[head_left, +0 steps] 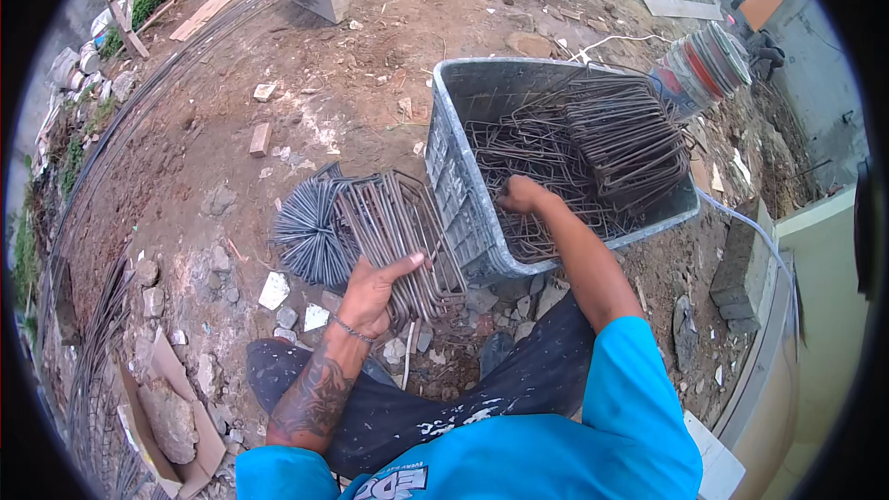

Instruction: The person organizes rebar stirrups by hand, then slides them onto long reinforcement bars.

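My left hand (370, 294) is closed round a stack of steel rebar stirrups (394, 236), its thumb lying across the bars. Beside that stack, on the ground to the left, is a fanned bundle of grey steel rods (313, 227). My right hand (523, 195) reaches over the near rim of a grey plastic crate (447, 181), fingers curled among loose rebar stirrups (519, 153); what they grip is hidden. A neat row of darker stirrups (630, 134) rests on the loose ones at the crate's right.
Stacked buckets (704, 65) stand beyond the crate's far right corner. Long rods (102, 139) curve along the left. A concrete block (322, 0) lies at the back, a brick (260, 140) nearer. Rubble and torn cardboard (167, 370) cover the near left; a pale hose (755, 227) runs right.
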`<action>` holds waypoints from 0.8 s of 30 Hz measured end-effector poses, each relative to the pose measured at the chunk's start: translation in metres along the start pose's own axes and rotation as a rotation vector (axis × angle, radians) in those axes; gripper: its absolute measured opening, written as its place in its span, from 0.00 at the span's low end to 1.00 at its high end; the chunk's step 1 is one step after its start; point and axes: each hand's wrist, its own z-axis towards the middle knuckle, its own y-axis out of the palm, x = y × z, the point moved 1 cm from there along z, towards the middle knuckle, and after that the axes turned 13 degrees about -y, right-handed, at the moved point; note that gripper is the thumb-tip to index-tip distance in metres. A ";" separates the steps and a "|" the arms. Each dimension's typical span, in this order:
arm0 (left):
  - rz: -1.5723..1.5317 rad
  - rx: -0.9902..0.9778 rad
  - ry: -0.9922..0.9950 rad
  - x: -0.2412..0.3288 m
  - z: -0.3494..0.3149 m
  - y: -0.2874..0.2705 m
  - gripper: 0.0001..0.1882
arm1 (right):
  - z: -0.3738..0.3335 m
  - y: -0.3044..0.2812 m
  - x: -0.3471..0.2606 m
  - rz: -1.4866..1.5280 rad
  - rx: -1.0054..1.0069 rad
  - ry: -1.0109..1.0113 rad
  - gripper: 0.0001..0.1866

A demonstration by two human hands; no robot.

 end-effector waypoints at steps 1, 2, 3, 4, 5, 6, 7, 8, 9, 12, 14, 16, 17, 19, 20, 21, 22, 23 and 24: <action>0.011 -0.030 -0.003 0.002 0.000 0.000 0.20 | -0.003 -0.009 -0.003 0.040 0.065 0.031 0.20; 0.043 -0.033 0.060 0.002 0.000 0.004 0.19 | -0.006 -0.017 0.001 0.018 0.164 0.025 0.19; 0.037 -0.028 0.060 0.003 -0.002 0.007 0.19 | -0.011 -0.024 0.004 -0.005 0.264 0.020 0.19; 0.032 -0.028 0.055 0.004 -0.004 0.010 0.19 | -0.017 -0.032 0.004 0.018 0.387 0.032 0.18; 0.025 -0.021 0.049 0.006 -0.006 0.009 0.19 | -0.024 -0.042 -0.007 0.044 0.507 0.038 0.17; 0.022 -0.034 0.039 0.007 -0.007 0.006 0.18 | -0.034 -0.054 -0.016 0.078 0.583 0.029 0.17; 0.018 -0.028 0.045 0.007 -0.010 0.005 0.18 | -0.049 -0.070 -0.029 0.110 0.665 0.022 0.17; 0.054 -0.010 0.042 0.007 -0.009 0.005 0.18 | -0.059 -0.077 -0.029 0.173 0.751 0.016 0.17; 0.091 0.008 0.039 0.007 -0.009 0.006 0.18 | -0.068 -0.084 -0.027 0.237 0.837 0.010 0.17; 0.141 0.007 0.049 0.006 -0.013 0.010 0.17 | -0.098 -0.105 -0.041 0.334 0.927 -0.029 0.16; 0.170 0.028 0.069 0.005 -0.015 0.009 0.17 | -0.119 -0.120 -0.066 0.379 1.047 -0.130 0.16; 0.146 0.014 0.063 0.003 -0.014 0.009 0.17 | -0.144 -0.134 -0.093 0.308 1.072 -0.108 0.16; 0.123 -0.002 0.050 0.003 -0.014 0.009 0.18 | -0.157 -0.141 -0.105 0.238 1.093 -0.079 0.16; 0.114 -0.007 0.086 0.003 -0.011 0.014 0.17 | -0.180 -0.154 -0.117 0.300 1.067 -0.041 0.16; 0.134 -0.032 0.079 0.002 -0.009 0.012 0.17 | -0.187 -0.161 -0.120 0.321 1.045 -0.068 0.16; 0.155 -0.057 0.071 0.001 -0.007 0.011 0.16 | -0.190 -0.170 -0.125 0.323 1.052 -0.063 0.16; 0.178 -0.071 0.092 0.000 -0.007 0.010 0.16 | -0.187 -0.178 -0.134 0.286 0.948 -0.125 0.18; 0.186 -0.078 0.084 0.000 -0.009 0.011 0.16 | -0.183 -0.185 -0.141 0.246 0.845 -0.180 0.19; 0.201 -0.055 0.081 0.001 -0.012 0.013 0.15 | -0.171 -0.187 -0.151 0.216 0.707 -0.174 0.21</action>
